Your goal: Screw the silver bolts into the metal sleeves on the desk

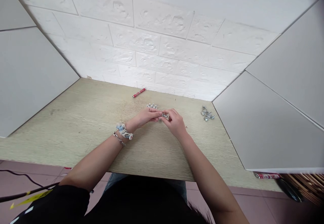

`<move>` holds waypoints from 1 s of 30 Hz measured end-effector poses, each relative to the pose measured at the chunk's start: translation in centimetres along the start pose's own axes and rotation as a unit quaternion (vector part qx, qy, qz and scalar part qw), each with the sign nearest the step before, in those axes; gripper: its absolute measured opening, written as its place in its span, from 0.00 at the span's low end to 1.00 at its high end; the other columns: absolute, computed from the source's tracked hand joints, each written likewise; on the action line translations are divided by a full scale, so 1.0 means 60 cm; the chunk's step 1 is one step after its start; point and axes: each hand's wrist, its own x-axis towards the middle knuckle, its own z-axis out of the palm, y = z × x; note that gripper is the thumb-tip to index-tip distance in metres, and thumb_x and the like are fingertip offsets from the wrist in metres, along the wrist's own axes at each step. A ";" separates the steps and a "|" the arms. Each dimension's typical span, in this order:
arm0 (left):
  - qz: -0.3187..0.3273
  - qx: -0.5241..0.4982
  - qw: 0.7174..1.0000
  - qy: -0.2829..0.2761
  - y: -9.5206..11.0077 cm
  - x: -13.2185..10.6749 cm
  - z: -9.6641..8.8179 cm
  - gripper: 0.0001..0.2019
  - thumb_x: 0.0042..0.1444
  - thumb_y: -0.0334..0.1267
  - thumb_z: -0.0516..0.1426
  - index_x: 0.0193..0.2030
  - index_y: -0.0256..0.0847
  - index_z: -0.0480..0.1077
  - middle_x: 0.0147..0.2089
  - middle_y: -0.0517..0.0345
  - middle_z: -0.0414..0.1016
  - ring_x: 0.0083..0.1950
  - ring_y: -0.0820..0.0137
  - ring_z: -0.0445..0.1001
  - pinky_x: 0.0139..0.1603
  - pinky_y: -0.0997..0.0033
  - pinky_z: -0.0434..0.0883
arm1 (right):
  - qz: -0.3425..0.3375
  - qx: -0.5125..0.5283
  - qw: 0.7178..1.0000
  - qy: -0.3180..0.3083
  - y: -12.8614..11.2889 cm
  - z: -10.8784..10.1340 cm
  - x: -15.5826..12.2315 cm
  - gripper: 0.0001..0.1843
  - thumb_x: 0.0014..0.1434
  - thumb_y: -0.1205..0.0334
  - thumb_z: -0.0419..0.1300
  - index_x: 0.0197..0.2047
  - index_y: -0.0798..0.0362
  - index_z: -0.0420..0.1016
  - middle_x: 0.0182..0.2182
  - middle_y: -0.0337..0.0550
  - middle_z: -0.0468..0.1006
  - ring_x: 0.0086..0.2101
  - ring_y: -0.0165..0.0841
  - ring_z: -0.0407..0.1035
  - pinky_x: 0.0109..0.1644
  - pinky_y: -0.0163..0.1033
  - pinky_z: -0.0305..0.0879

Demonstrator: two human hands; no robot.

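Observation:
Both hands meet over the middle of the table, around a small silver metal bolt [165, 115]. My left hand [147, 116] comes in from the left and pinches the bolt's left end between thumb and fingers. At its other side my right hand [176, 123] has thumb and fingertips closed about the bolt. Fingers cover part of the bolt, so its exact shape is hard to make out. Just behind my left hand stands a row of several similar metal bolts [152, 106], partly hidden by the fingers.
A loose pile of shiny bolts [208, 114] lies to the right, near the grey side panel [253, 122]. A red pen-like stick [139, 93] lies toward the white brick-pattern wall [149, 62]. At the front right edge are a red-and-silver tube [267, 176] and a dark rounded object [290, 189].

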 end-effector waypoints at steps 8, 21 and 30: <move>-0.004 0.006 0.999 0.032 0.018 -0.007 0.006 0.12 0.46 0.42 0.61 0.33 0.35 0.74 0.23 0.59 0.68 0.25 0.79 0.63 0.27 0.79 0.61 | -0.015 0.027 0.997 0.067 0.003 0.003 -0.002 0.13 0.55 0.52 0.55 0.39 0.52 0.69 0.33 0.40 0.73 0.23 0.26 0.62 0.31 0.34 0.61; 0.026 -0.267 0.949 0.164 0.019 0.003 -0.011 0.03 0.50 0.29 0.57 0.32 0.34 0.68 0.30 0.59 0.72 0.26 0.82 0.68 0.30 0.83 0.69 | 0.145 0.120 0.980 0.060 0.050 0.023 0.019 0.16 0.47 0.54 0.59 0.38 0.54 0.72 0.31 0.40 0.73 0.24 0.27 0.61 0.33 0.35 0.61; 0.031 -0.310 0.936 0.165 0.020 0.003 -0.016 0.09 0.51 0.27 0.55 0.40 0.34 0.69 0.35 0.57 0.74 0.28 0.82 0.71 0.31 0.84 0.71 | 0.173 0.119 0.978 0.017 0.076 0.053 0.032 0.14 0.44 0.54 0.59 0.34 0.53 0.73 0.22 0.35 0.68 0.26 0.29 0.63 0.34 0.35 0.58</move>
